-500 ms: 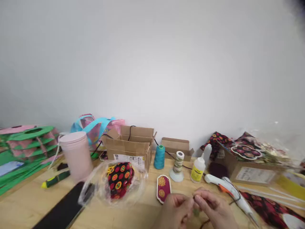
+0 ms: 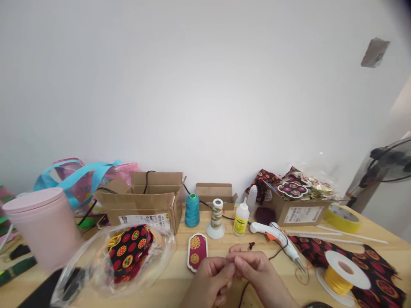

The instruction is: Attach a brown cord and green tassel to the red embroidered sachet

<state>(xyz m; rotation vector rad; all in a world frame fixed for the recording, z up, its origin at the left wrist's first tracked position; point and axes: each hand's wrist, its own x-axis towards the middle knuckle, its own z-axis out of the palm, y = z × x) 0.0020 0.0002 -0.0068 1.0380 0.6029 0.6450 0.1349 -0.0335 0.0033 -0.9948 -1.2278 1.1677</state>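
My left hand and my right hand meet fingertip to fingertip at the front of the table, both pinched closed. Between them runs a thin dark red cord, mostly hidden by the fingers; one length hangs below the hands. A small dark red knot shows just past my right fingers. Just beyond my left hand lies a maroon padded tag with gold patterns and a white edge. A patterned cord spool on a white base stands behind it.
A glue bottle, teal thread cone and glue gun stand or lie beyond the hands. Left are a plastic bag, open carton and pink canister. Yellow cord spool and patterned fabric lie right.
My view has turned right, bringing the yellow spool and a fan into sight. Both hands stay pinched together; the knot now shows beyond my right fingers.
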